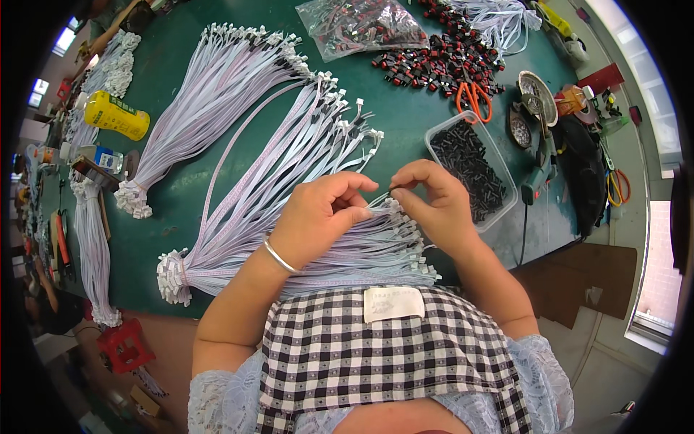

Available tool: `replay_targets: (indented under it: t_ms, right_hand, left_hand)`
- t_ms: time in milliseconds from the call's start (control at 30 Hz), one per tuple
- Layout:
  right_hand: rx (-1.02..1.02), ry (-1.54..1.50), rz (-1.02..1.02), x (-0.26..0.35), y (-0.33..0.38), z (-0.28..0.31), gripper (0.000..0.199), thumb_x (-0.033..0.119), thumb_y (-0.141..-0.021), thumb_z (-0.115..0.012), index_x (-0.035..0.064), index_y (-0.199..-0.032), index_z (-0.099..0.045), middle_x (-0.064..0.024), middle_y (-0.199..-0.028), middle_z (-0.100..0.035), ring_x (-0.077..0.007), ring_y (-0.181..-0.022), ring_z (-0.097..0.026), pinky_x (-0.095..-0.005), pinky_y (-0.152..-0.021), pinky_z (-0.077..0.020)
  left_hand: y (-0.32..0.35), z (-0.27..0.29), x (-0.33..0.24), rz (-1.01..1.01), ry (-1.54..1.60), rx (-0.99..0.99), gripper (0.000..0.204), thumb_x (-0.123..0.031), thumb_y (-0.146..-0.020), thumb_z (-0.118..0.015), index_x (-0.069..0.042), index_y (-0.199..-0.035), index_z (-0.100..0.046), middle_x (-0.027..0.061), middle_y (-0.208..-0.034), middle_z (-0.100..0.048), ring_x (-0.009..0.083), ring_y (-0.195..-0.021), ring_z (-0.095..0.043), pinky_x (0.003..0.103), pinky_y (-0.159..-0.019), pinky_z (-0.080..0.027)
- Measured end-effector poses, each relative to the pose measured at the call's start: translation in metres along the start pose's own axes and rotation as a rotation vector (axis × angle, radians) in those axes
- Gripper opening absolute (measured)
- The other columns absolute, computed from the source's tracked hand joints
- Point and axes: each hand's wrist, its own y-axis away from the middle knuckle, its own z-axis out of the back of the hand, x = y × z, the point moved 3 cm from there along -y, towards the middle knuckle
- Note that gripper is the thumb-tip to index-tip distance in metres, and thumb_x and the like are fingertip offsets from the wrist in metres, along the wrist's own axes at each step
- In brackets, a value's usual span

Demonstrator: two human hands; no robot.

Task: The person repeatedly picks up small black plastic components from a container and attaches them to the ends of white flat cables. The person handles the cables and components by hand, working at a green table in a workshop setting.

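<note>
A large bundle of flat white ribbon cables (238, 249) lies fanned out before me, tied near its left end, with small white connectors there. My left hand (318, 217) is curled over the cables, its thumb and fingers closed around one cable close to its right end. Opposite it, my right hand (437, 206) pinches a small dark piece between thumb and forefinger at that cable's end; the fingertips partly hide it. Just beyond the right hand, a clear plastic box (513, 192) holds many short black tubes (470, 163).
Another tied cable bundle (210, 101) lies farther left, near a yellow bottle (116, 114). At the back are a plastic bag (361, 29) of small parts, a pile of red-and-black parts (441, 65) and orange-handled scissors (473, 101). Metal dishes (538, 98) sit on the right.
</note>
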Motion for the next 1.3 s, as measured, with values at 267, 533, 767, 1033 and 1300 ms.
replay_targets:
  t_ms: [267,533,767,1033,1300]
  right_hand:
    - [0.012,-0.035,0.0,-0.006,0.002,0.001,0.018,0.002,-0.077,-0.068,0.0034,-0.094,-0.064,-0.0032,-0.087,-0.062,-0.0121,-0.081,-0.059,-0.0256,-0.073,-0.0461]
    - [0.07,-0.02,0.04,0.0,0.002,-0.002,0.016,-0.001,-0.078,-0.066,0.0027,-0.094,-0.063,-0.003,-0.089,-0.061,-0.01,-0.081,-0.058,-0.0239,-0.072,-0.0462]
    - [0.074,-0.288,-0.208,0.002,0.006,-0.003,0.014,-0.001,-0.078,-0.066,0.0012,-0.092,-0.063,-0.0036,-0.088,-0.061,-0.0116,-0.081,-0.059,-0.0244,-0.072,-0.0467]
    - [0.105,0.019,0.063,0.006,0.002,-0.012,0.014,-0.001,-0.078,-0.067,0.0004,-0.091,-0.063,-0.0045,-0.088,-0.063,-0.0135,-0.079,-0.061,-0.0263,-0.074,-0.0483]
    - [0.186,-0.181,-0.209,0.008,-0.003,-0.018,0.014,-0.002,-0.079,-0.066,-0.0007,-0.092,-0.062,-0.0033,-0.087,-0.064,-0.0098,-0.083,-0.06,-0.0243,-0.074,-0.0482]
  left_hand:
    - [0.0,0.0,-0.007,-0.145,-0.036,0.008,0.03,0.001,-0.077,-0.066,-0.003,-0.106,-0.061,0.0015,-0.081,-0.06,0.0078,-0.072,-0.057,0.022,-0.068,-0.047]
    - [0.001,0.0,-0.004,-0.15,-0.048,0.006,0.031,0.001,-0.076,-0.067,-0.004,-0.107,-0.061,0.0014,-0.081,-0.06,0.0085,-0.07,-0.057,0.022,-0.067,-0.047]
    - [0.001,0.001,0.002,-0.088,0.018,-0.018,0.03,0.001,-0.078,-0.067,-0.003,-0.107,-0.059,0.0016,-0.078,-0.061,0.0048,-0.07,-0.057,0.019,-0.064,-0.046]
    - [0.001,-0.001,0.003,-0.12,-0.028,-0.014,0.033,0.0,-0.077,-0.069,-0.003,-0.108,-0.058,0.0014,-0.076,-0.062,0.0049,-0.066,-0.057,0.02,-0.062,-0.047]
    - [0.006,-0.003,-0.006,-0.404,-0.333,-0.168,0.034,-0.004,-0.072,-0.075,-0.005,-0.103,-0.061,0.0052,-0.073,-0.061,0.0128,-0.062,-0.06,0.024,-0.059,-0.05]
